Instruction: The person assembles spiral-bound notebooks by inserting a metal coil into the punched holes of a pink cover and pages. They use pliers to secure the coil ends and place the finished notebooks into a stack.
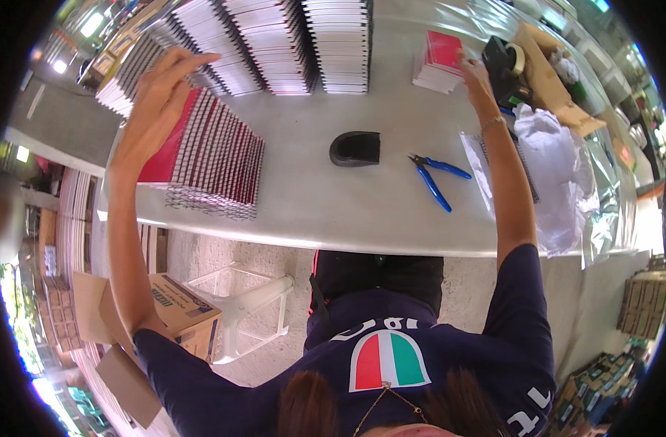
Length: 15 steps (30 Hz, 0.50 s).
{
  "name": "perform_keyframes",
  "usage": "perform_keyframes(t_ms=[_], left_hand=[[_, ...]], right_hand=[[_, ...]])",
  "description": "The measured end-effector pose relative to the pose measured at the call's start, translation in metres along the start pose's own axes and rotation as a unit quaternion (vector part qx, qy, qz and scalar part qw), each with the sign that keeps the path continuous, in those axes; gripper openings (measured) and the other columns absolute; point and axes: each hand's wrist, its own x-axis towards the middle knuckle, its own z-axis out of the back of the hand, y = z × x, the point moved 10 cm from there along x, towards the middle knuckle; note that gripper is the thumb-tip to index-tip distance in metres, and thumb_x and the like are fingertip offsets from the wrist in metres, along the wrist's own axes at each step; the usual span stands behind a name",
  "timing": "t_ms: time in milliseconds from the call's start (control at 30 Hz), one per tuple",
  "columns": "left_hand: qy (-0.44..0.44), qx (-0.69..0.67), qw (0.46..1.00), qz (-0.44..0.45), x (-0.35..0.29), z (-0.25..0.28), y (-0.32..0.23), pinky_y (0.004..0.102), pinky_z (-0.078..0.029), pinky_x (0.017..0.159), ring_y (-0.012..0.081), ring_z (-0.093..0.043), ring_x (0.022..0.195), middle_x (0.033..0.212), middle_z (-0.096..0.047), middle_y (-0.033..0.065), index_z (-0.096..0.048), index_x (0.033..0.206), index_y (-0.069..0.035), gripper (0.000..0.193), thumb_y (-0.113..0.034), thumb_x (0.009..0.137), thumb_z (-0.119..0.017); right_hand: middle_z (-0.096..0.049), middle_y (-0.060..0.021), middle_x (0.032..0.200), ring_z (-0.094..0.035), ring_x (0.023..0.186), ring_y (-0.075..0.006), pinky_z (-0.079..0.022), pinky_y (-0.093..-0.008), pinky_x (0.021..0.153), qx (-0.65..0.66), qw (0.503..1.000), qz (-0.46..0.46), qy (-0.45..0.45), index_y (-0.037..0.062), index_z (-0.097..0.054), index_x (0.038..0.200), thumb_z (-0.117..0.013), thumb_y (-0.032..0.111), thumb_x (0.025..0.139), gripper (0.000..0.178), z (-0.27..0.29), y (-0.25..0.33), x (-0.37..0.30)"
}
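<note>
My left hand (162, 98) reaches over a tall stack of red-covered spiral notebooks (220, 156) at the table's left. Its fingers are stretched out, open, above the notebooks' far end. At the far right, my right hand (476, 76) is closed at the right edge of a small pile of red-covered booklets (441, 62); its fingertips are partly hidden. Between my arms lie a black rounded pad (355, 148) and a pair of blue-handled cutting pliers (436, 175) with spread handles.
Tall stacks of spiral notebooks (338, 47) line the table's far left. On the right are a black tape dispenser (504, 69), an open cardboard box (551, 80) and crumpled white plastic (555, 167). A white stool (253, 313) and a carton (176, 309) stand below the table's edge.
</note>
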Motion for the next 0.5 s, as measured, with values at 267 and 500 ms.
perform_keyframes(t_ms=[267, 500], left_hand=[[-0.014, -0.227, 0.973, -0.044, -0.023, -0.027, -0.149, 0.0313, -0.046, 0.082, 0.0215, -0.057, 0.095, 0.105, -0.055, 0.0113, -0.066, 0.123, -0.007, 0.033, -0.004, 0.091, -0.059], [-0.155, -0.587, 0.767, 0.208, -0.014, -0.154, -0.135, 0.0254, -0.042, 0.088, 0.0146, -0.054, 0.098, 0.104, -0.057, 0.0068, -0.048, 0.138, -0.004, 0.041, -0.012, 0.099, -0.057]], right_hand=[[-0.070, -0.0095, 0.087, -0.067, 0.080, -0.0168, -0.053, -0.0307, 0.073, 0.041, 0.994, 0.072, -0.070, -0.0012, -0.063, 0.108, -0.077, 0.026, 0.083, 0.039, 0.045, 0.030, -0.030], [-0.065, 0.0005, 0.099, -0.060, 0.090, -0.0096, -0.049, -0.0266, 0.083, 0.409, 0.895, 0.098, 0.149, 0.0053, -0.062, 0.107, -0.067, 0.008, 0.092, 0.016, 0.034, 0.174, -0.246]])
